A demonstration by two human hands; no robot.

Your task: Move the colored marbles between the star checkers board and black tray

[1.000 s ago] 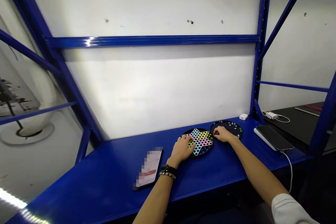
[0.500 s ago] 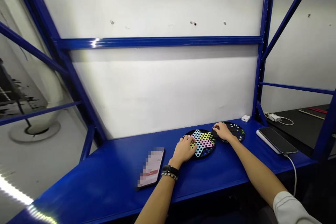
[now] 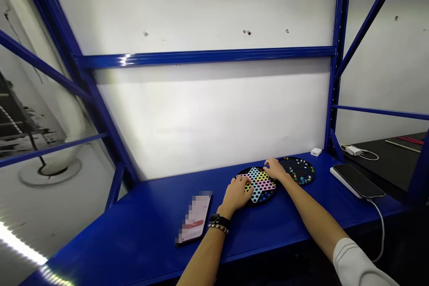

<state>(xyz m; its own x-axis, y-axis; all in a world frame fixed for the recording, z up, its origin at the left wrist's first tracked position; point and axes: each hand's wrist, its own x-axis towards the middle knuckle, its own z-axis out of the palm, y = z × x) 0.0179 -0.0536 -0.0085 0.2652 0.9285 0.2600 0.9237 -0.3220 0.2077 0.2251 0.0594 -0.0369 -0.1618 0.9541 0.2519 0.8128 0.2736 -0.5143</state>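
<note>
The star game board (image 3: pixel 263 184) lies on a blue shelf (image 3: pixel 150 232), just beside a round black tray (image 3: pixel 313 170) of tiny beads (image 3: pixel 296 169). The left hand (image 3: pixel 237 194) rests on the board, and the right hand (image 3: pixel 276 170) curls at the tray's edge. Neither looks clenched, but I cannot tell if one holds a bead. A bump could spill beads. There are two hands, one board, one tray and two phones: one phone (image 3: pixel 195 217) left, one phone (image 3: pixel 358 180) right; the beads seem too many to count.

Left hand (image 3: pixel 236 194) covering part of the round black star-patterned Chinese checkers board (image 3: pixel 264 185)! Tiny coloured beads (image 3: pixel 297 170) too small to call, and that pink-and-white phone screen (image 3: pixel 196 216) is pixelated!
</note>
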